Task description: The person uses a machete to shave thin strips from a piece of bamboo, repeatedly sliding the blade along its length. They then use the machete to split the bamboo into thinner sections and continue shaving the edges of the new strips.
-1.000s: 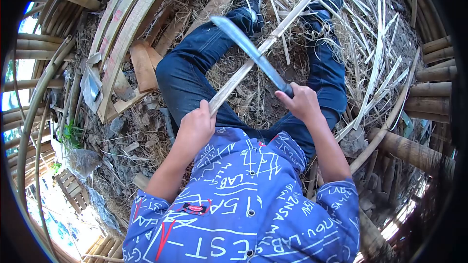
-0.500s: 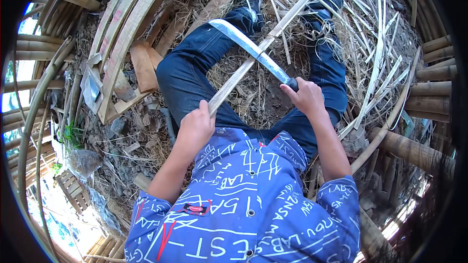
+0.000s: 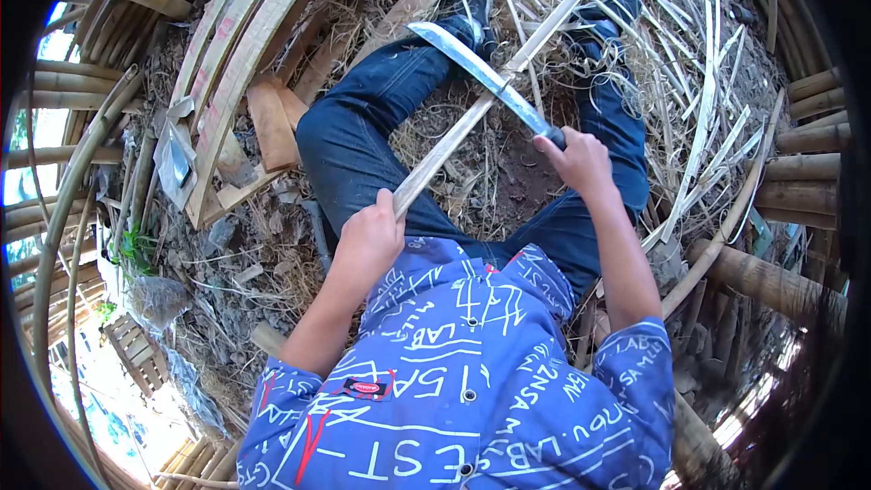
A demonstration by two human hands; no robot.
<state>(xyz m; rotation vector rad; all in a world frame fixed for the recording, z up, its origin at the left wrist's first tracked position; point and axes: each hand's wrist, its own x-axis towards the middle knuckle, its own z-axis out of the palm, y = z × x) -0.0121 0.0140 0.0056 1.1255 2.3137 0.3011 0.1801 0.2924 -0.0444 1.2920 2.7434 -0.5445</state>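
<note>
My left hand [image 3: 370, 229] is closed around the near end of a long pale wooden strip [image 3: 445, 146], which slants away from me up to the right, between my legs. Closed on the dark handle of a machete [image 3: 474, 64] is my right hand [image 3: 581, 163]. The machete's long blade, slightly curved at its tip, points up and to the left. It lies across the strip past the strip's middle, its edge apparently against the wood. My right palm hides most of the handle.
Long curved planks [image 3: 238, 63] stand at the left beside a short brown board [image 3: 270, 127]. Thin shavings [image 3: 708, 118] cover the ground at the right. Bamboo poles [image 3: 767, 281] line both sides. My jeans-clad legs [image 3: 363, 118] spread around the work, and a clear plastic scrap [image 3: 174, 159] lies left.
The machete has slid along the strip, away from me and a little to the right, with my right hand. My left hand stays on the strip's near end.
</note>
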